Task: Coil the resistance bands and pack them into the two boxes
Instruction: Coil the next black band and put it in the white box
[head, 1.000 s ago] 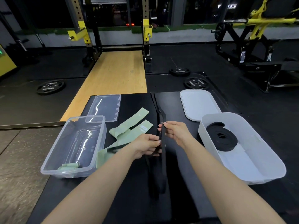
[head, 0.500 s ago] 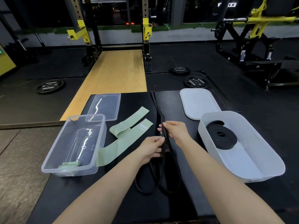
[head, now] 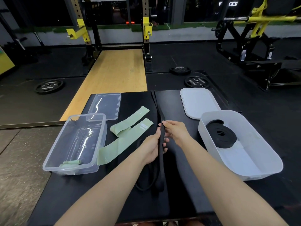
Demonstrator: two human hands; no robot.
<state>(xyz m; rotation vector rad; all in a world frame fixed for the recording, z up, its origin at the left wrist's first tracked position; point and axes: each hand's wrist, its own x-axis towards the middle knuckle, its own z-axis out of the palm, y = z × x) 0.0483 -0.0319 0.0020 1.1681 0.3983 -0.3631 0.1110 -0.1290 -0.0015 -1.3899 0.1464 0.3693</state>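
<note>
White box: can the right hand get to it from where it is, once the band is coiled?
Probably yes. The white box sits lidless just right of the right hand, nothing between; only the black band occupies its grip.

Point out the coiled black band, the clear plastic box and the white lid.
Coiled black rubber band (head: 221,136): head view, on the coil's top.
Clear rectangular plastic box (head: 53,162): head view, left wall.
White rounded plastic lid (head: 198,102): head view, centre.

Black band (head: 161,144); pale green bands (head: 130,124); clear box (head: 53,162); white box (head: 267,160); black mat (head: 114,201)
</note>
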